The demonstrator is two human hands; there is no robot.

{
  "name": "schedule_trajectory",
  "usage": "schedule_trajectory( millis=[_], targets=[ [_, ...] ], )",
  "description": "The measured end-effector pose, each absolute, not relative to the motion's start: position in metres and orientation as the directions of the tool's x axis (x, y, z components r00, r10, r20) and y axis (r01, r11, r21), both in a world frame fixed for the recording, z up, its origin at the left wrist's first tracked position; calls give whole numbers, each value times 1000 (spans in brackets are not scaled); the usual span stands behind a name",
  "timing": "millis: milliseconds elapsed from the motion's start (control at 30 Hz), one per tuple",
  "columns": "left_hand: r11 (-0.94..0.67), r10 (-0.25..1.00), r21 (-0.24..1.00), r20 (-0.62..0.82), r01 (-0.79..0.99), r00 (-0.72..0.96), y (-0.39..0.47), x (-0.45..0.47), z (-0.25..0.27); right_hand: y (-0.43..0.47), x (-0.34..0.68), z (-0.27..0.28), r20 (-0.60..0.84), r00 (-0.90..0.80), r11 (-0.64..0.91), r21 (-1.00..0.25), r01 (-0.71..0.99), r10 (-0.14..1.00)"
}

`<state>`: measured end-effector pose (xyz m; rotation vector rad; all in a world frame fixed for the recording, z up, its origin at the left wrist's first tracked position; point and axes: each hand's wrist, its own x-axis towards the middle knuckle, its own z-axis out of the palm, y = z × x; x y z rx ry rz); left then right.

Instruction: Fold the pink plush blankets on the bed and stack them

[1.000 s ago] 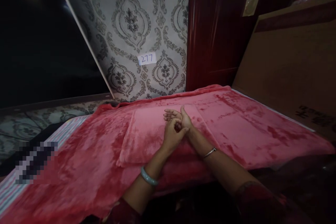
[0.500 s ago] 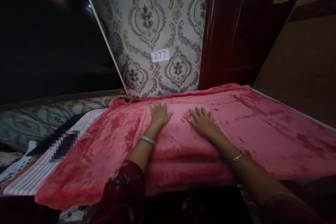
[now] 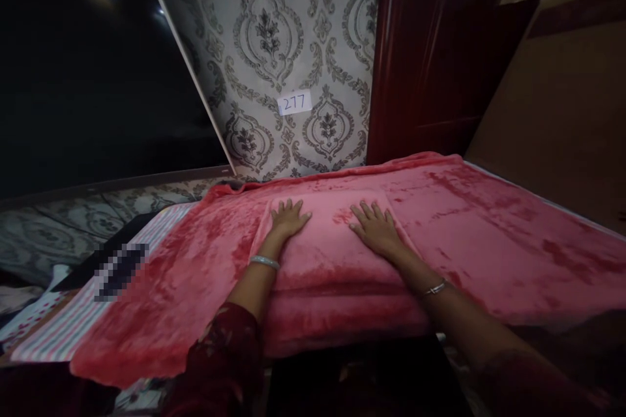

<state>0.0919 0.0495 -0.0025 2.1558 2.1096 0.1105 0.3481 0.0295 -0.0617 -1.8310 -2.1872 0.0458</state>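
Head | fingers [image 3: 368,212] spread wide on folded blanket [image 3: 327,253] | screen [image 3: 98,85] left | likely cardboard [image 3: 572,98] right

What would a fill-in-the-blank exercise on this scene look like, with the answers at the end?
1. The small white rectangular paper label shows the number ____.
2. Of the left hand and right hand resting on the folded pink plush blanket, the one nearer the large black rectangular screen is the ____ hand.
3. The thin silver-coloured bracelet is on the ____ arm.

Missing words: 277; left; right.
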Motion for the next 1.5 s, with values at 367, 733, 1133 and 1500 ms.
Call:
schedule_trajectory(
  millis=[367,733,1133,1500],
  targets=[
    [-128,987,128,113,984,114,-23,18,-43,-30,420,-102,311,-291,369,-233,900,905],
    [-326,862,45,425,944,277,-56,46,-26,-67,408,-76,537,-343,521,-220,825,771],
    [-709,595,-153,395,688,700,-86,86,-82,-74,380,-105,655,-531,766,-116,632,538],
    [-608,690,-127,404,784,600,-112,105,-76,-101,356,-89,568,-569,728,-82,680,595]
  ],
)
